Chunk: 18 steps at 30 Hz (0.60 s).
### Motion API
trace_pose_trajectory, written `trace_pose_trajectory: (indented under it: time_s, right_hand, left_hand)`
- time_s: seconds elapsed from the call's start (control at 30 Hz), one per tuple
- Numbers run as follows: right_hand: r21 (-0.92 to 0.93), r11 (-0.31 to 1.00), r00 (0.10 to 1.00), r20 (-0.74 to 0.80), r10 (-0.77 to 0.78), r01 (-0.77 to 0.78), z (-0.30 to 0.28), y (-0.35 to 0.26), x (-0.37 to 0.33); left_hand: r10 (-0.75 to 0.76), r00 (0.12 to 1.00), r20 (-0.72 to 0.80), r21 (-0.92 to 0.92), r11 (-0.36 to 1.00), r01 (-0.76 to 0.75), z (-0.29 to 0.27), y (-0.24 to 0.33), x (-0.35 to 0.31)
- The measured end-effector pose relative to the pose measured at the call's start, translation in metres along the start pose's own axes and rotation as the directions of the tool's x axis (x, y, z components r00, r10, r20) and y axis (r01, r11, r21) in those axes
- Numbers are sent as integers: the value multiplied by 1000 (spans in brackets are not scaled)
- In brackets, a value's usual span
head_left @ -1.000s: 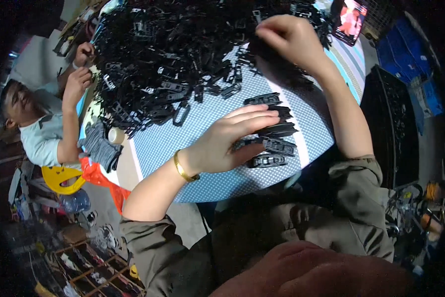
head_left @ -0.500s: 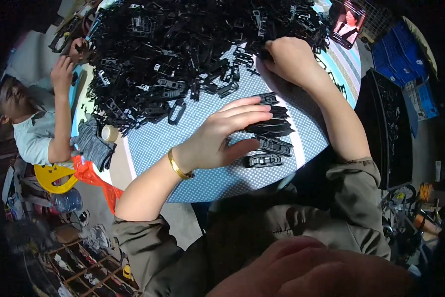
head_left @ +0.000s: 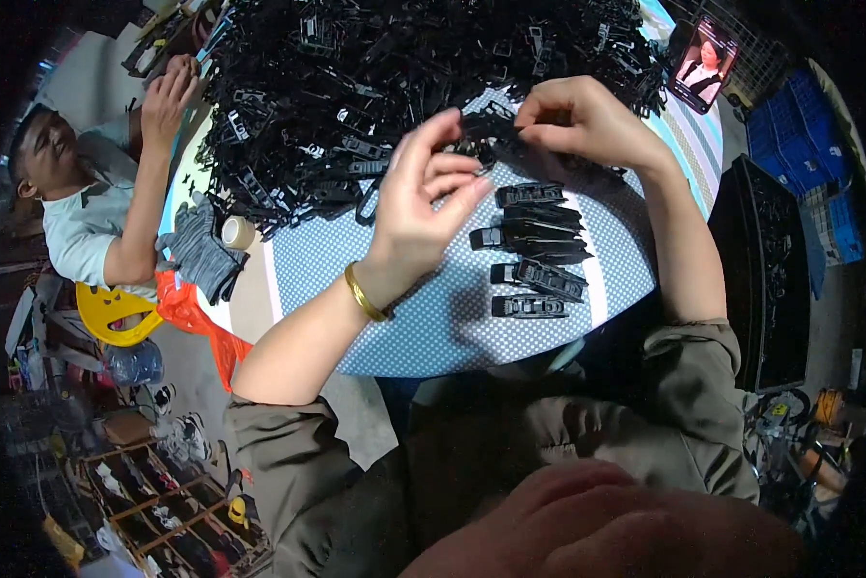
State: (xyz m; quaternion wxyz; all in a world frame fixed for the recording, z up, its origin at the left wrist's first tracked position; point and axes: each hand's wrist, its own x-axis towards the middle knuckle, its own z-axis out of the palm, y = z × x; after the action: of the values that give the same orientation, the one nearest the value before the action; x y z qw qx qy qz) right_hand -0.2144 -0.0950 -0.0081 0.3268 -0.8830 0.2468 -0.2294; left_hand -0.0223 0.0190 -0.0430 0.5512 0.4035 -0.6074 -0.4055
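Above the patterned tabletop, my left hand [head_left: 423, 188] is raised with its fingers curved and spread, and I see nothing held in it. My right hand [head_left: 597, 125] is closed in a pinch at the near edge of a heap of black plastic parts [head_left: 356, 58]. What its fingertips hold is too dark to make out. Just nearer than both hands lies a row of long black plastic pieces [head_left: 539, 236], several of them side by side. The closest piece [head_left: 531, 306] lies flat near the table's front edge.
At the left, another person [head_left: 86, 212] works at the table's edge. Near that person lie a grey glove [head_left: 201, 246], a tape roll [head_left: 234, 231] and a red plastic bag [head_left: 197, 318]. A lit phone [head_left: 703, 69] stands far right; blue crates [head_left: 794, 130] are beyond it.
My left hand has lifted off the row of black pieces and moved up toward the heap. My right hand has drawn slightly back, its fingertips now showing in a pinch.
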Motion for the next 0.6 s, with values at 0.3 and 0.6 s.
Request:
trace_pose_trajectory:
  time_s: [0.3, 0.6]
  right_hand:
    - [203, 979, 1000, -4, -16, 16, 24, -9, 3]
    - [694, 699, 941, -96, 325, -171, 28, -6, 6]
  left_hand:
    - [-57, 998, -5, 223, 973, 57, -5, 2, -1]
    - [-320, 946, -52, -183, 934, 306, -12, -3, 4]
